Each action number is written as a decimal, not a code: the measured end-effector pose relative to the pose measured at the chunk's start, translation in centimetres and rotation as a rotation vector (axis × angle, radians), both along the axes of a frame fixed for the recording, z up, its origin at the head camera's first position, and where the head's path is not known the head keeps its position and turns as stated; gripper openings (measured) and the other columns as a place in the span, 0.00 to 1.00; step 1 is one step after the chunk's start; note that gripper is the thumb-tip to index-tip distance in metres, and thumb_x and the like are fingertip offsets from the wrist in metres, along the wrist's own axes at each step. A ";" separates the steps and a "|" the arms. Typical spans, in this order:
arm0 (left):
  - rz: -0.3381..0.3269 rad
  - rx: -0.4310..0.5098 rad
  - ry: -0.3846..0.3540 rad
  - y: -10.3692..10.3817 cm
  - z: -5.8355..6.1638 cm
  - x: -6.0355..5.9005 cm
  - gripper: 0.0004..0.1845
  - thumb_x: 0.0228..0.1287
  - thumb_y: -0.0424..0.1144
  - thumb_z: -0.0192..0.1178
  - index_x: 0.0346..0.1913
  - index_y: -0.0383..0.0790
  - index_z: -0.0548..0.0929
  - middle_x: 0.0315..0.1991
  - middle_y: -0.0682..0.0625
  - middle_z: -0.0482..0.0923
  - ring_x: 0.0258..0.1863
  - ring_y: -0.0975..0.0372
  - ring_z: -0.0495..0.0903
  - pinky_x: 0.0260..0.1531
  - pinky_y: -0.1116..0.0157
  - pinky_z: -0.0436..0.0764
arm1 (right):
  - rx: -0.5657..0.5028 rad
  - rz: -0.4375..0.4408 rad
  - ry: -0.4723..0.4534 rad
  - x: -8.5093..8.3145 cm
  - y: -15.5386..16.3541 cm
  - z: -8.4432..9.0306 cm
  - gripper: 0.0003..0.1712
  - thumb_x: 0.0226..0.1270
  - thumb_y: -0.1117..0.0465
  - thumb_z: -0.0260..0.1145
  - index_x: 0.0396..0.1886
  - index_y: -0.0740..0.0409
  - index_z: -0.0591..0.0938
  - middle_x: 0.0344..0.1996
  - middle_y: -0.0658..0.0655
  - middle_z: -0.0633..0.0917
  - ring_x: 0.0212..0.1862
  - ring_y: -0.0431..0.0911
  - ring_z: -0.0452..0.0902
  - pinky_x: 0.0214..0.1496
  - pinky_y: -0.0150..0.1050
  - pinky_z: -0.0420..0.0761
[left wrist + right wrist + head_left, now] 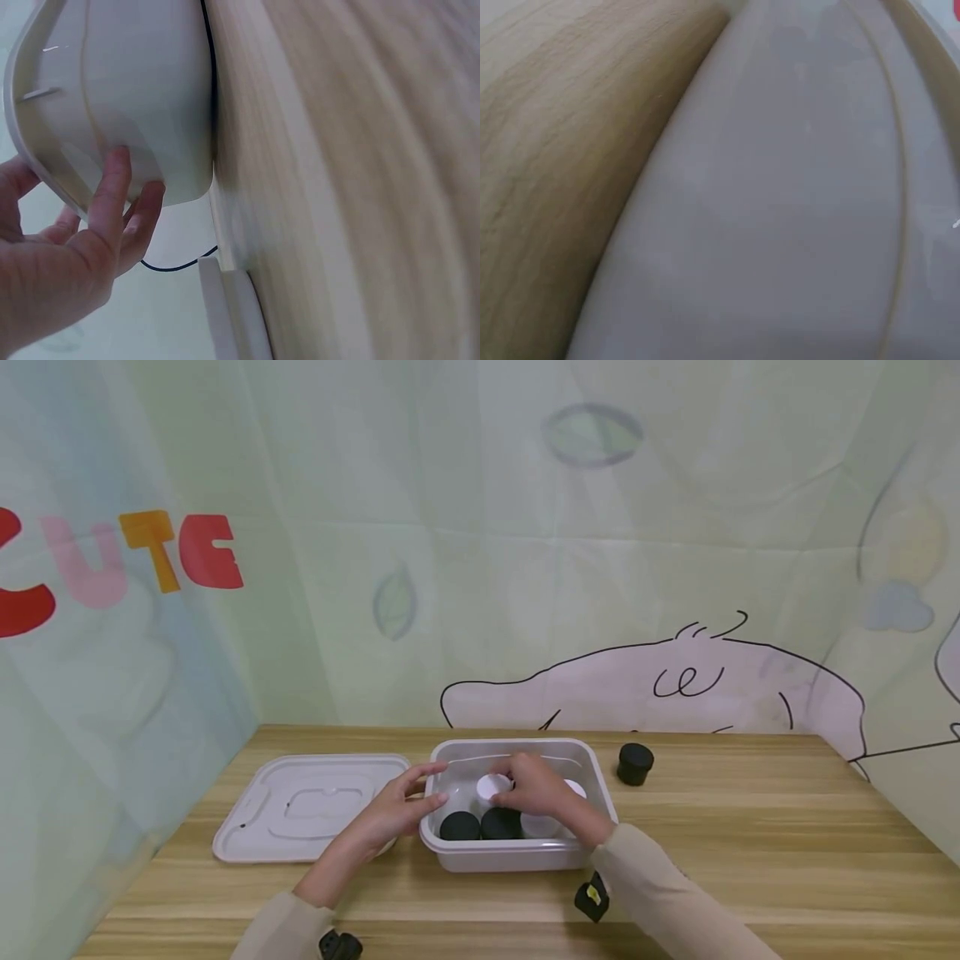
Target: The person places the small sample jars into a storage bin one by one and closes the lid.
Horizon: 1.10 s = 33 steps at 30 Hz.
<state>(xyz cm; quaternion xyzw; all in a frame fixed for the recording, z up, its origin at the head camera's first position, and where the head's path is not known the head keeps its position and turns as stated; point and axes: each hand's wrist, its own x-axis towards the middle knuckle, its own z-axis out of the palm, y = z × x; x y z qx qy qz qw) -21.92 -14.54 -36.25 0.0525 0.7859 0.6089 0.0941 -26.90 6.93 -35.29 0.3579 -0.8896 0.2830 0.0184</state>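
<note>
A white plastic box (517,860) stands on the table with several small round tubs inside. My left hand (401,806) holds its left wall, thumb over the rim and other fingers against the outside; the left wrist view shows those fingers (112,187) on the wall. My right hand (536,789) reaches into the box and pinches a white round tub (491,787) between thumb and fingers. Two black round tubs, one at the near left (460,827) and another beside it (500,824), sit along the near wall. The right wrist view shows only the box wall (765,187), with the hand hidden.
A white lid (255,818) lies flat on the table left of the box. One black round tub (635,764) stands beyond the box's right side. Behind the wooden table (750,827) hangs a printed cloth (465,543).
</note>
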 end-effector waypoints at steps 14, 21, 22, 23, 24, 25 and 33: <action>0.001 -0.012 0.002 0.0 0.0 0.0 0.25 0.63 0.34 0.56 0.63 0.40 0.67 0.62 0.27 0.58 0.56 0.42 0.67 0.41 0.52 0.79 | -0.135 -0.188 -0.162 0.0 5.3 2.4 0.23 0.57 0.59 0.66 0.51 0.65 0.78 0.48 0.62 0.80 0.51 0.54 0.75 0.53 0.49 0.74; -0.013 -0.023 -0.003 -0.1 0.1 0.1 0.26 0.63 0.36 0.57 0.63 0.41 0.66 0.63 0.28 0.56 0.58 0.41 0.65 0.41 0.51 0.79 | -0.230 -0.254 -0.095 -0.8 10.9 3.1 0.23 0.59 0.61 0.65 0.51 0.69 0.76 0.49 0.66 0.79 0.51 0.57 0.75 0.56 0.53 0.71; -0.015 -0.019 -0.003 -0.1 0.1 0.1 0.26 0.63 0.36 0.57 0.63 0.41 0.66 0.63 0.27 0.56 0.58 0.41 0.65 0.42 0.51 0.79 | -0.239 -0.273 -0.090 -1.0 11.7 3.0 0.23 0.58 0.60 0.65 0.51 0.69 0.76 0.49 0.67 0.79 0.50 0.58 0.75 0.56 0.53 0.71; -0.015 -0.019 -0.004 -0.1 0.1 0.1 0.26 0.63 0.36 0.57 0.63 0.41 0.66 0.63 0.28 0.56 0.58 0.41 0.65 0.42 0.51 0.79 | -0.245 -0.288 -0.088 -1.2 12.5 2.9 0.24 0.58 0.60 0.65 0.51 0.69 0.76 0.49 0.67 0.79 0.50 0.58 0.75 0.55 0.53 0.71; -0.015 -0.016 -0.004 -0.1 0.1 0.1 0.26 0.63 0.36 0.57 0.63 0.41 0.66 0.63 0.28 0.56 0.58 0.41 0.65 0.42 0.51 0.78 | -0.247 -0.305 -0.089 -1.3 13.2 2.7 0.24 0.58 0.60 0.65 0.52 0.69 0.76 0.49 0.67 0.79 0.50 0.58 0.76 0.56 0.54 0.71; -0.013 -0.014 -0.004 -0.1 0.1 0.1 0.26 0.63 0.36 0.57 0.63 0.41 0.66 0.63 0.28 0.57 0.58 0.41 0.65 0.42 0.51 0.78 | -0.249 -0.323 -0.089 -1.5 13.9 2.5 0.24 0.58 0.60 0.66 0.52 0.69 0.76 0.49 0.68 0.79 0.49 0.58 0.76 0.56 0.54 0.71; -0.005 -0.005 0.001 0.0 0.2 0.2 0.25 0.62 0.35 0.57 0.63 0.40 0.67 0.62 0.28 0.58 0.57 0.41 0.66 0.41 0.52 0.79 | -0.190 -0.403 -0.116 -2.2 17.4 0.6 0.28 0.60 0.58 0.64 0.55 0.72 0.72 0.53 0.72 0.74 0.52 0.63 0.72 0.56 0.59 0.68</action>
